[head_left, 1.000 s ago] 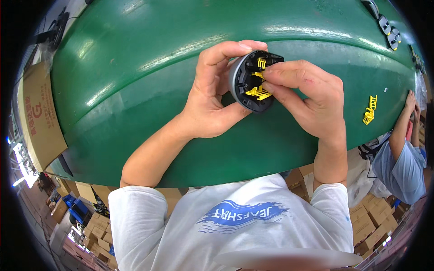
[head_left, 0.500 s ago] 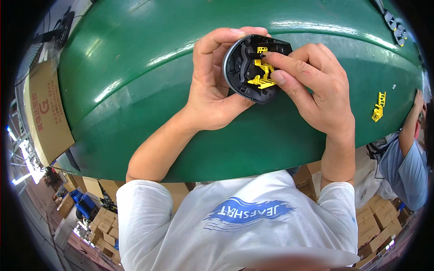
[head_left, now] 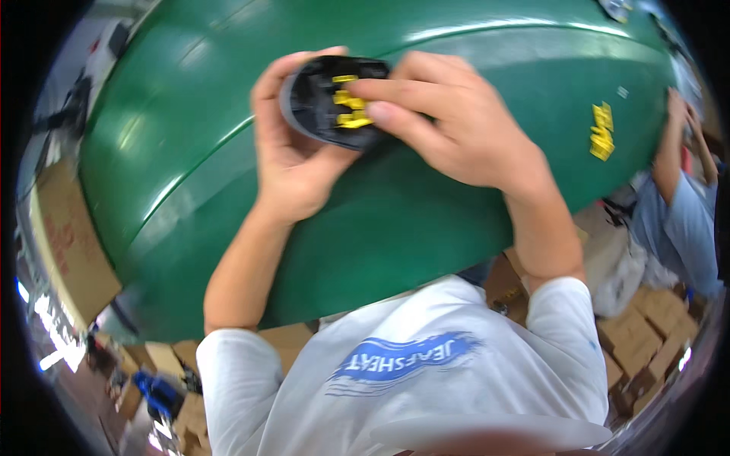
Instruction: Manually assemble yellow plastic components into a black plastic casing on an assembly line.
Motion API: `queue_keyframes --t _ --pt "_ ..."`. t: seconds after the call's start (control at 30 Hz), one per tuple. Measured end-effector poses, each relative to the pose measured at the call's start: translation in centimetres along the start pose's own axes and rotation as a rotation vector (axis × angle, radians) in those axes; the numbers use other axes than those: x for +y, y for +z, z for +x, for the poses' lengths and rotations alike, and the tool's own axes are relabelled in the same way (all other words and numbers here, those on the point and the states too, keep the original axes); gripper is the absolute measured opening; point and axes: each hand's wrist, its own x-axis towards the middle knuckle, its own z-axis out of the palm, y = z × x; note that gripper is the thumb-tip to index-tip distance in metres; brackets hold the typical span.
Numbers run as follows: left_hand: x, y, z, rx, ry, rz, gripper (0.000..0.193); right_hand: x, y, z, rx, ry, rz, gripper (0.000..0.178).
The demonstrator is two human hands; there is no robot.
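My left hand (head_left: 293, 163) is wrapped round a black, rounded plastic housing (head_left: 315, 102), held up over the green table with its hollow inside facing me. Inside the housing sits a yellow plastic part (head_left: 351, 102), partly covered by my fingers. The thumb and index finger of my right hand (head_left: 456, 121) press together at the right side of this yellow part, at its edge. Motion blurs the fine details within the housing. Further right, another yellow plastic part (head_left: 601, 131) lies loose on the table.
The green tabletop (head_left: 380, 220) curves around in front of me. At its left edge stands a cardboard box (head_left: 72, 235). A co-worker's arm (head_left: 671, 137) rests at the right edge. Dark items lie at the far right corner. Cartons (head_left: 635, 327) are stacked below on the right.
Both hands and the housing have shifted left in the picture, and the whole view has swung, with the table and loose yellow part shifting too. The right fingers stay at the yellow part.
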Motion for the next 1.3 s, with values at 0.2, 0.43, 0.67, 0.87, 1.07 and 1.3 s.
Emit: queue_keyframes --t 0.2,0.43,0.67,0.87,1.07,1.3 --pt "1.5 -1.3 -0.9 0.025 -0.042 0.006 0.093 -0.8 -3.5 -1.9 0.138 -0.013 -0.097 0.035" --pt "9.1 -9.2 -4.3 0.297 0.152 0.147 0.08 5.2 -13.0 -16.3 0.425 0.417 -0.707 0.049" --pt "19.1 -21.7 -24.1 1.024 0.209 0.471 0.059 11.4 -10.7 -17.8 0.312 0.413 -0.538 0.04" --pt "25.8 -26.8 -46.2 1.499 0.157 0.983 0.083 13.8 -12.9 -13.8 0.191 0.336 -0.587 0.036" --pt "27.8 -22.2 -70.5 1.721 -0.552 1.404 0.077 17.1 -11.6 -9.9 0.251 0.335 -0.303 0.042" --pt "20.2 -13.7 -81.4 1.805 -1.035 0.532 0.064 19.7 -16.1 -12.8 0.559 0.689 0.1 0.063"
